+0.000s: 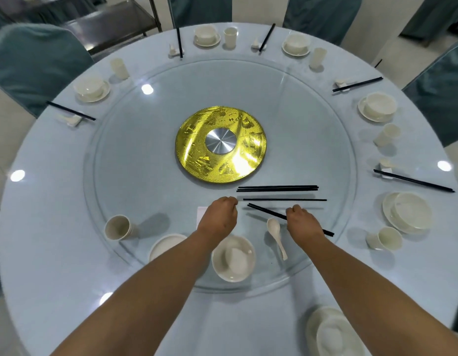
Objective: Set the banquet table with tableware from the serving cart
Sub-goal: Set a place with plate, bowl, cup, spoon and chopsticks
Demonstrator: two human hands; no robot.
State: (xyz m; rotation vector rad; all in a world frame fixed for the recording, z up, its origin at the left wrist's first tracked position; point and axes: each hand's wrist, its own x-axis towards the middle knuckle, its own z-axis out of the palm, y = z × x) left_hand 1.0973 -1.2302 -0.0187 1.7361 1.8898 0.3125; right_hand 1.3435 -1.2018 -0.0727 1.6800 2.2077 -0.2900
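Nearest, at the tabletop (56,253) edge below the glass turntable (135,155): stacked plate and bowl (333,332). On the turntable's near rim: white bowl (233,258), a second dish (163,246) partly hidden by the left forearm, white spoon (275,235) lying loose, paper cup (117,227) on its side.

Left hand (219,218): fingers curled inward, close to a fist, hovering over the turntable just beyond the white bowl; fingertips near the end of a single chopstick (284,199); contact cannot be confirmed, nor anything in the grasp.

Right hand (301,219): fingers closed around a pair of black chopsticks (266,211), gripped mid-length, tips angled toward the left hand, rear ends protruding past the wrist.

Beyond the hands, toward the turntable's centre: bundle of chopsticks (276,188) lying flat on the glass, parallel to the single one. At centre: gold disc (220,145) with silver hub.

Around the turntable, on the cloth: place settings of plate with bowl, cup, rest and chopsticks. Farthest: covered chairs (35,62) and a metal cart (115,24).
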